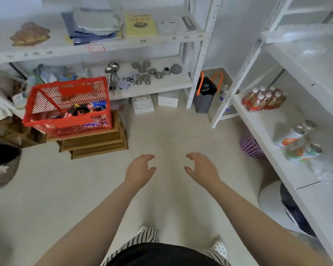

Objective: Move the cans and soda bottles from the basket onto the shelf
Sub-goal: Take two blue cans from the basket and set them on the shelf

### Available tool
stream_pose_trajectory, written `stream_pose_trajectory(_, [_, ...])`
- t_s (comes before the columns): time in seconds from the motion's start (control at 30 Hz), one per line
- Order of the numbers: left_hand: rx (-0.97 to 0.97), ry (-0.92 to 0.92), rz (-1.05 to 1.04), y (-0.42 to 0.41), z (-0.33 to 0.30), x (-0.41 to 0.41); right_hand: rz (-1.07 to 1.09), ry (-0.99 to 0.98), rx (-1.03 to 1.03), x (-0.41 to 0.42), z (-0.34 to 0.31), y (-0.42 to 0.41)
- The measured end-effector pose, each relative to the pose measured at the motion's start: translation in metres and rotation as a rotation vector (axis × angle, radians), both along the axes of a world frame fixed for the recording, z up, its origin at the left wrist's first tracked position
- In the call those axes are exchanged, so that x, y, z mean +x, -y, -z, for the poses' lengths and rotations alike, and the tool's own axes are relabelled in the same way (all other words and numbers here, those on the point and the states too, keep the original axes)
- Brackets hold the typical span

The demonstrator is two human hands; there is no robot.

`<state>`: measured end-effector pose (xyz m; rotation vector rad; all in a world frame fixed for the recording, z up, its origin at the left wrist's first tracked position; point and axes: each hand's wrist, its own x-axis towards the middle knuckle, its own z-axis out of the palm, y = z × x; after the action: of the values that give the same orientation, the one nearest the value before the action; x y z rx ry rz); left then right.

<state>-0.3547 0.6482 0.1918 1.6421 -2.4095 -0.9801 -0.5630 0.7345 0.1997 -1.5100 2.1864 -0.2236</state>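
Note:
A red plastic basket [37,104] stands on stacked wooden trays at the left; inside lie several cans and dark soda bottles [81,110], partly hidden by its mesh walls. The white shelf [267,131] runs along the right, with a shrink-wrapped pack of bottles [263,100] at its far end and two white cans [300,144] nearer me. My left hand [140,170] and my right hand [202,168] hover side by side over the floor in the middle, both empty with fingers spread, well apart from basket and shelf.
Wooden trays [96,144] hold the basket up. A back shelf unit [152,87] carries metal lids and papers. A black bag with orange handles [206,93] stands in the corner, a purple basket [250,144] and a white bin [277,206] under the right shelf.

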Motion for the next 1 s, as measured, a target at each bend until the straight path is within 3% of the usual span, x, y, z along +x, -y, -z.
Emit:
stream_pose_trajectory(0.27, [0.049, 0.011, -0.177, 0.087, 0.010, 0.115, -0.192, 0.005, 0.062, 0.110, 0.011, 0.128])
stream_pose_trajectory(0.73, [0.101, 0.026, -0.433, 0.287, 0.015, 0.211, -0.435, -0.013, 0.088, 0.190, 0.012, 0.385])
stream_pose_trajectory(1.0, [0.135, 0.012, -0.364, 0.413, 0.026, 0.252, -0.351, 0.089, 0.086, 0.235, 0.020, 0.499])
